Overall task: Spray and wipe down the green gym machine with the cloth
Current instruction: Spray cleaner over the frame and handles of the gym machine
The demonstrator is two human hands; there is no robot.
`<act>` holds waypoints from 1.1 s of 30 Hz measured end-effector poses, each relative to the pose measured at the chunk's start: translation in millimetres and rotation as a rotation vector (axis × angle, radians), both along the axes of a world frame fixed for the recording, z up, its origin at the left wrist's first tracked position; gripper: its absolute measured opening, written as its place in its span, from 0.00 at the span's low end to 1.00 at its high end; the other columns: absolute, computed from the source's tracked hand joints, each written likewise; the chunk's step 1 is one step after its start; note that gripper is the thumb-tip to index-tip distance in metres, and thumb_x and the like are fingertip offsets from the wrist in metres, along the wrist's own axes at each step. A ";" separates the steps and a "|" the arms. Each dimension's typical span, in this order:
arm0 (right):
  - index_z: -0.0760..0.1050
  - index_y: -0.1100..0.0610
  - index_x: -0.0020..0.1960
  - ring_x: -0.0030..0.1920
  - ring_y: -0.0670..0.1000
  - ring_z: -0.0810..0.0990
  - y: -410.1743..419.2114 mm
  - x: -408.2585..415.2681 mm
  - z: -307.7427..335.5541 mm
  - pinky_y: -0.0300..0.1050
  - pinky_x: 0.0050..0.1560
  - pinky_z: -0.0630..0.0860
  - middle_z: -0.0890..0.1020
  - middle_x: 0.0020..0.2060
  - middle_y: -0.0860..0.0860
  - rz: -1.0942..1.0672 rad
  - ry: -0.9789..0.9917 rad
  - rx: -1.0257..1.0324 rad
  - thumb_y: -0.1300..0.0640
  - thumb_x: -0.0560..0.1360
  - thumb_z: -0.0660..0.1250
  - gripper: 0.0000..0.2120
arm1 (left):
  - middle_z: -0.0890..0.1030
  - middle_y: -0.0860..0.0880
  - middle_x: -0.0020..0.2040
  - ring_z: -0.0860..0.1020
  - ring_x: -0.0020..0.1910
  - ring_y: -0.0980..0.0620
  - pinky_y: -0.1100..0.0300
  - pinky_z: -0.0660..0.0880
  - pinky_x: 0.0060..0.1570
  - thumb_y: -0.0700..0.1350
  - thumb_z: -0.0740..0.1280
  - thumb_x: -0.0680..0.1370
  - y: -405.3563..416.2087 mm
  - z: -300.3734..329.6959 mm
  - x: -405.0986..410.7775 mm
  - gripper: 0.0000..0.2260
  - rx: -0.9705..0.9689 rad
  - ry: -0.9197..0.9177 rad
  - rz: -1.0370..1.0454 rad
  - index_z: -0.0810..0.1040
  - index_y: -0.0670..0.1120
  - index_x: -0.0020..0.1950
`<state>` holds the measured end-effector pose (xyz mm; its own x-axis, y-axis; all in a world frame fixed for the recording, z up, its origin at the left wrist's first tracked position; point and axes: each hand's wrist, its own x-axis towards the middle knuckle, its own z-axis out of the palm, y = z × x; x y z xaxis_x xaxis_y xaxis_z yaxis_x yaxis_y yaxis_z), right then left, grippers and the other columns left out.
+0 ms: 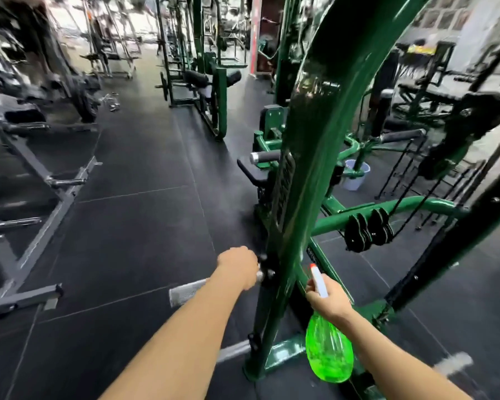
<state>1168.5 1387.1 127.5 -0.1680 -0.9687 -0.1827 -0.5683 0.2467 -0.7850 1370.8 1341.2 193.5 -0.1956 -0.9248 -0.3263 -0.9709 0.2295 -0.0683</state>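
— Where's the green gym machine (pixel 309 145)?

— Right in front, centre-right of the view: a tall glossy green upright that curves away at the top, with its base on the dark rubber floor (pixel 133 197). Green cross tubes run off to the right behind it, carrying two black pulleys (pixel 368 228).

— And the spray bottle (pixel 329 349)?

— In the right hand (pixel 328 303), just right of the upright. The fingers are curled round its white neck, the bright green body hangs below the hand, and the orange-tipped nozzle points up toward the frame.

— The left hand (pixel 238 265)?

— Reaching to the upright's left edge, fingers curled inward at a chrome peg (pixel 186 291) that sticks out from the post. It seems to grip the peg's inner end, but the fingers are turned away, so I cannot tell for sure.

— The cloth?

— I can't make one out.

— What's around?

— A white bucket (pixel 354 176) stands on the floor behind the machine. Grey racks (pixel 41 212) line the left side — more green equipment (pixel 214 90) stands farther back down the aisle, blurred.
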 end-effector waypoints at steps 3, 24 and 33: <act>0.71 0.54 0.38 0.34 0.50 0.72 15.4 23.1 -0.8 0.45 0.41 0.71 0.75 0.31 0.47 -0.134 0.001 0.002 0.68 0.68 0.65 0.10 | 0.75 0.46 0.59 0.77 0.56 0.44 0.54 0.73 0.44 0.42 0.65 0.77 -9.7 -8.1 14.0 0.14 0.009 0.052 -0.118 0.79 0.50 0.62; 0.75 0.60 0.46 0.38 0.54 0.74 80.9 190.5 80.0 0.46 0.42 0.73 0.76 0.37 0.53 -0.362 0.025 0.074 0.61 0.68 0.64 0.07 | 0.78 0.45 0.48 0.75 0.45 0.45 0.56 0.71 0.39 0.42 0.61 0.76 13.8 -4.2 143.9 0.04 0.127 0.265 -0.363 0.75 0.45 0.47; 0.77 0.60 0.47 0.39 0.54 0.76 115.4 257.1 100.6 0.52 0.46 0.78 0.77 0.39 0.54 -0.466 0.023 0.067 0.64 0.70 0.65 0.06 | 0.78 0.44 0.56 0.78 0.52 0.43 0.55 0.71 0.41 0.42 0.63 0.77 50.5 -6.1 184.9 0.15 0.142 0.270 -0.441 0.72 0.42 0.63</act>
<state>1425.7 1502.5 228.0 -0.5869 -0.7753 -0.2332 -0.4024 0.5292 -0.7470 1555.8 1391.7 187.4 -0.6496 -0.6865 -0.3266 -0.7592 0.6082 0.2317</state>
